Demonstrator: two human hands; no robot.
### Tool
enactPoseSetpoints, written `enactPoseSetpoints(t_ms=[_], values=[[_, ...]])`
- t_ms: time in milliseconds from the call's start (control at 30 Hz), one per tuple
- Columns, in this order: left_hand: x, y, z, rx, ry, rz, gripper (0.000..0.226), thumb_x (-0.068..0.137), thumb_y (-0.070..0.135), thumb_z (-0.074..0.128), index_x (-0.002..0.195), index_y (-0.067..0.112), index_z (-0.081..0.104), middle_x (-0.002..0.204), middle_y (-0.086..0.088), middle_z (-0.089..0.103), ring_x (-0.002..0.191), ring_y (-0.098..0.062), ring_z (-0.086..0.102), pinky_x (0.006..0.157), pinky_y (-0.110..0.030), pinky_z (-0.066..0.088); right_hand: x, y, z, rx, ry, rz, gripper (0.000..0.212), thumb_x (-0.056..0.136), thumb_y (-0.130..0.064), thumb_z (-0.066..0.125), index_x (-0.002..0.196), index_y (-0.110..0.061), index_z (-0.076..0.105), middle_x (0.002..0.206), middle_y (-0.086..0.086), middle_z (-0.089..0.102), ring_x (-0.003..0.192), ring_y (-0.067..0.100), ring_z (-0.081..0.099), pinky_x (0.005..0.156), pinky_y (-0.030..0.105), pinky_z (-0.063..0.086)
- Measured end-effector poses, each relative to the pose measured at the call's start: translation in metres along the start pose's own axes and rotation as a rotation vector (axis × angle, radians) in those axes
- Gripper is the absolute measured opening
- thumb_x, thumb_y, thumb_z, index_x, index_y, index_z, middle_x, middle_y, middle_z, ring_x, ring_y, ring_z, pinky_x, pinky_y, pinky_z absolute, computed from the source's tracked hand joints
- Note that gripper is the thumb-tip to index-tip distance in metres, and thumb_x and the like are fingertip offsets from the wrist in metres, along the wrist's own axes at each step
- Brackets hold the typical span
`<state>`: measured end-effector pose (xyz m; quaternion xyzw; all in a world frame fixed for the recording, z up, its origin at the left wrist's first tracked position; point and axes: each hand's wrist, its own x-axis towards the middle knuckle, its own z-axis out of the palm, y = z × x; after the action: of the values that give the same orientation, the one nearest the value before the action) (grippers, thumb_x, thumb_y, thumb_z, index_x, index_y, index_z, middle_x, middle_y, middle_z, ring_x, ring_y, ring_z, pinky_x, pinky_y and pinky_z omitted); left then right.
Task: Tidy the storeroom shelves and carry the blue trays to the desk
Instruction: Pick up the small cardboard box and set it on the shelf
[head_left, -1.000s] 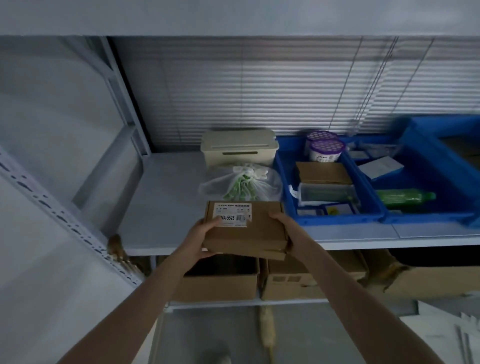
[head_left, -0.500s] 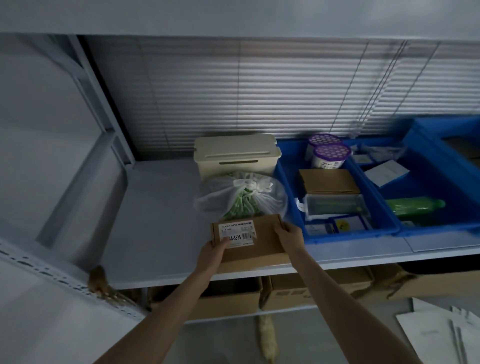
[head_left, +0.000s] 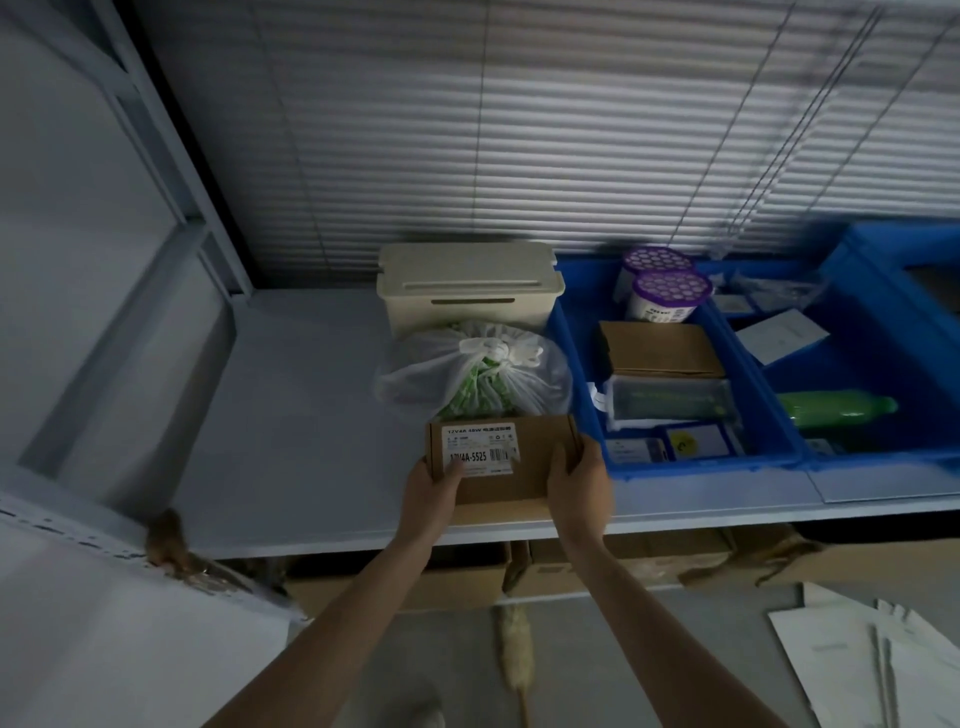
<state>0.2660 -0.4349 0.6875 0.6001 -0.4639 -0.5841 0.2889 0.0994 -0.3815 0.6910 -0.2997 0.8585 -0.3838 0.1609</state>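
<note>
A small brown cardboard box (head_left: 524, 457) with a white label sits at the front of the grey shelf (head_left: 291, 415). My left hand (head_left: 431, 493) grips its left end and my right hand (head_left: 579, 486) grips its right end. Just behind the box lies a tied white plastic bag (head_left: 467, 371) of green items, with a cream lidded box (head_left: 470, 288) behind that. A blue tray (head_left: 576, 332) full of small items stands directly right of the box. A second blue tray (head_left: 878, 358) with a green bottle (head_left: 836, 408) is further right.
Closed window blinds (head_left: 519, 130) back the shelf. Open cardboard boxes (head_left: 623, 566) sit on the lower shelf. White papers (head_left: 872, 660) lie on the floor at right. The shelf frame upright (head_left: 171, 156) stands at left, and another blue tray's corner (head_left: 914, 249) shows at far right.
Both hands have lifted the cardboard box from below shelf level and moved it forward onto the shelf, up against the plastic bag. The view has moved closer.
</note>
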Motion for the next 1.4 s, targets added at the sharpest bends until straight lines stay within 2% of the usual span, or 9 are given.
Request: enactPoseSetpoints(t_ms=[300,400,467,733,867,1100,1167,1300,1400], values=[[-0.022,0.004,-0.007,0.091,0.168,0.075,0.064,0.091,0.056,0.058,0.137,0.012,0.053,0.132,-0.001,0.059,0.124,-0.021,0.056,0.101,-0.034,0.046,-0.005,-0.007,-0.014,-0.12,-0.014,-0.081,0.036,0.1,-0.032,0.049,0.133,-0.017,0.047,0.129,0.005,0.056,0.117,0.026,0.055,0.087,0.043,0.05],[-0.066,-0.015,-0.013,0.155,0.428,0.226,0.048,0.093,0.054,0.054,0.122,0.016,0.058,0.117,0.0,0.064,0.102,-0.017,0.063,0.085,-0.033,0.052,-0.039,0.024,-0.041,-0.063,0.087,-0.385,0.025,0.095,-0.019,0.054,0.12,-0.022,0.054,0.114,-0.003,0.059,0.1,0.012,0.056,0.078,0.026,0.049],[-0.1,-0.051,-0.009,0.158,0.451,0.253,0.026,0.095,0.04,0.054,0.101,0.016,0.061,0.091,-0.002,0.066,0.077,-0.016,0.063,0.068,-0.031,0.05,-0.069,0.074,-0.054,-0.06,-0.037,-0.452,0.018,0.094,-0.017,0.053,0.109,-0.026,0.058,0.1,-0.01,0.06,0.089,0.008,0.059,0.068,0.018,0.047],[-0.167,-0.28,0.068,0.174,0.113,-0.424,0.013,0.092,0.005,0.059,0.08,0.002,0.064,0.067,-0.011,0.063,0.056,-0.024,0.055,0.052,-0.028,0.046,-0.165,0.387,-0.032,-0.212,-0.836,0.458,0.02,0.091,-0.02,0.051,0.094,-0.01,0.068,0.103,0.019,0.072,0.092,0.033,0.068,0.08,0.043,0.055],[-0.119,-0.405,0.117,0.179,0.069,-0.596,0.017,0.091,0.006,0.06,0.073,0.008,0.06,0.065,-0.01,0.06,0.05,-0.021,0.052,0.047,-0.021,0.041,-0.186,0.521,0.037,-0.286,-0.872,0.562,0.019,0.091,-0.019,0.048,0.08,-0.011,0.061,0.085,0.014,0.065,0.081,0.03,0.064,0.067,0.031,0.041],[0.046,-0.659,0.165,0.241,-0.03,-0.622,0.017,0.087,0.01,0.059,0.071,0.013,0.06,0.066,-0.008,0.06,0.052,-0.021,0.053,0.055,-0.025,0.043,-0.142,0.719,0.296,-0.438,-0.795,0.325,0.04,0.098,-0.03,0.048,0.132,-0.009,0.051,0.129,0.017,0.058,0.121,0.035,0.057,0.096,0.04,0.047],[0.089,-0.711,0.17,0.221,-0.006,-0.62,0.021,0.086,0.007,0.059,0.066,0.014,0.057,0.062,-0.01,0.055,0.048,-0.02,0.049,0.054,-0.024,0.04,-0.132,0.759,0.361,-0.515,-0.703,0.229,0.04,0.099,-0.035,0.044,0.129,-0.01,0.05,0.131,0.015,0.055,0.124,0.035,0.053,0.095,0.041,0.046],[0.15,-0.773,0.186,0.078,0.078,-0.587,0.024,0.09,0.016,0.063,0.067,0.017,0.056,0.066,-0.008,0.052,0.049,-0.018,0.046,0.052,-0.022,0.039,-0.137,0.803,0.423,-0.488,-0.496,0.111,0.017,0.098,-0.025,0.044,0.108,-0.012,0.05,0.112,0.013,0.062,0.108,0.035,0.06,0.081,0.041,0.049],[0.156,-0.782,0.205,-0.044,0.048,-0.554,0.023,0.086,0.037,0.071,0.091,0.015,0.066,0.081,-0.004,0.064,0.071,-0.019,0.061,0.067,-0.031,0.052,-0.151,0.808,0.403,-0.342,-0.548,0.051,0.018,0.099,-0.029,0.043,0.116,-0.021,0.045,0.098,0.01,0.07,0.09,0.037,0.067,0.066,0.037,0.046]])
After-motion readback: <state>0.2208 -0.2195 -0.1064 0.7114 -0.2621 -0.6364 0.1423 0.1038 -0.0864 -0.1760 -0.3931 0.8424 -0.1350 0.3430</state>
